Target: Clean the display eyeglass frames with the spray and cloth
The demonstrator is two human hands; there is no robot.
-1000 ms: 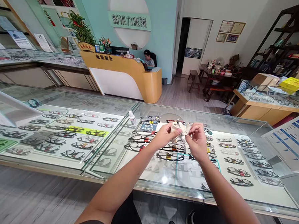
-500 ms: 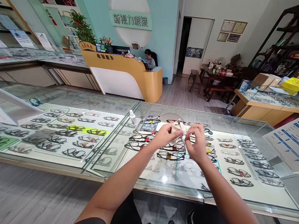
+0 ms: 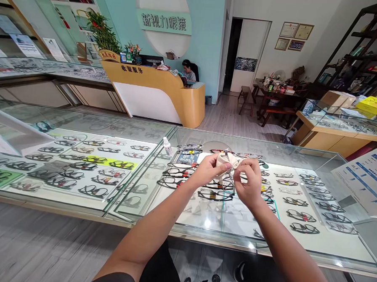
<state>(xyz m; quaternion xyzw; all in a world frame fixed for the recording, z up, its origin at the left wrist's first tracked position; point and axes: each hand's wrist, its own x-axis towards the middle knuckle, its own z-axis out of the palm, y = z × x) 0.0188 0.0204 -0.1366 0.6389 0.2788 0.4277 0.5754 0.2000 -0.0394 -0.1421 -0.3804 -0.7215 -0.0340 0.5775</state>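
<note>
Above the glass counter, my left hand [image 3: 210, 170] is closed on a bunched cream cloth [image 3: 223, 160]. A thin piece of an eyeglass frame [image 3: 226, 151] pokes up from the cloth; most of it is hidden by cloth and fingers. My right hand [image 3: 249, 178] pinches the cloth's right side between thumb and fingertips. Around and under both hands lie rows of glasses, among them a dark pair [image 3: 215, 195] just below them and another pair [image 3: 178, 173] to the left. A small white spray bottle [image 3: 167, 146] stands upright to the left.
The glass counter [image 3: 196, 230] spans the view, with more glasses [image 3: 303, 216] on show to the right and left. White printed stands [image 3: 368, 180] flank both sides. Beyond are a yellow cashier desk [image 3: 192, 103] with a seated person [image 3: 189, 71], and a dark table [image 3: 275, 88].
My right hand has shifted slightly, its fingers pressing in more on the cloth. The left hand keeps its grip in nearly the same place. The view tilts a little.
</note>
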